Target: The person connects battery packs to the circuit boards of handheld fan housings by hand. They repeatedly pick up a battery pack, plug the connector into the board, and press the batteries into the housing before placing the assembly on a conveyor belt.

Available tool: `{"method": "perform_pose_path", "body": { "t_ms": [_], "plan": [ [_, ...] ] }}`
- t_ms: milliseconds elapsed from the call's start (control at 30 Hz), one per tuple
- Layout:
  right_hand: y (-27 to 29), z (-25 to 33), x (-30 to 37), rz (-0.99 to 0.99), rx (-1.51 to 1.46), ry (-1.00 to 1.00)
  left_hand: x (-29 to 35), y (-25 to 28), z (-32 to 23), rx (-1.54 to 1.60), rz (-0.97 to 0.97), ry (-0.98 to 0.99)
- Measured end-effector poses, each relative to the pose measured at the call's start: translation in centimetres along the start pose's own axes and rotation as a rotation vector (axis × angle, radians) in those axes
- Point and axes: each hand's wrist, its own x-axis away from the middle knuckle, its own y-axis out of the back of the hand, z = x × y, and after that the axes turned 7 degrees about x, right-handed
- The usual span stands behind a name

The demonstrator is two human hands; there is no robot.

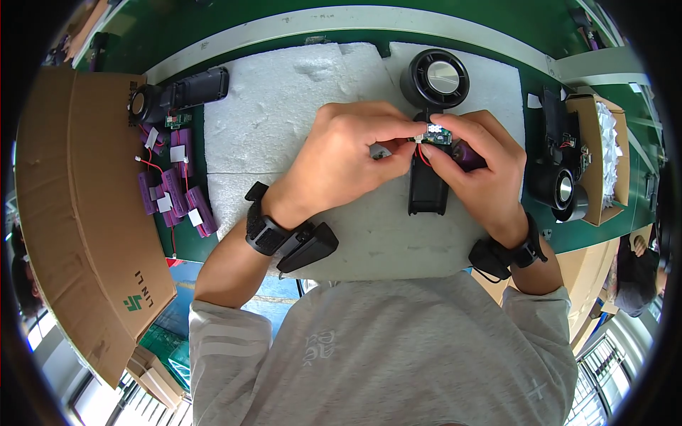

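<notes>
My left hand (344, 145) pinches a small white plug (419, 138) with a red wire, between thumb and forefinger. A small green circuit board (439, 135) is gripped by the thumb and forefinger of my right hand (486, 153). Plug and board meet edge to edge; whether the plug is seated I cannot tell. Below them lies a black handle shell (428, 193), with a round black fan-like head (435, 78) at its far end. A purple battery cell (467, 155) shows partly under my right hand.
White foam sheets (263, 106) cover the middle of the green table. At left are several purple battery packs (172, 192), another black device (188, 92) and a big cardboard box (85, 192). More black devices (558, 170) and a small open carton (590, 128) stand right.
</notes>
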Motion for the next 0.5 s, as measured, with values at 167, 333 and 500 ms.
{"method": "perform_pose_path", "body": {
  "t_ms": [167,333,500],
  "plan": [
    [-0.14,-0.05,0.02,-0.011,0.002,0.005,0.18,-0.35,-0.01,-0.015,-0.042,-0.035],
    [-0.16,0.00,0.07,-0.012,0.008,0.002,0.16,-0.29,-0.09,-0.027,-0.028,-0.021],
    [-0.31,-0.02,0.05,-0.019,0.004,0.012,0.37,-0.75,0.18,0.043,-0.094,-0.006]
  ]
}}
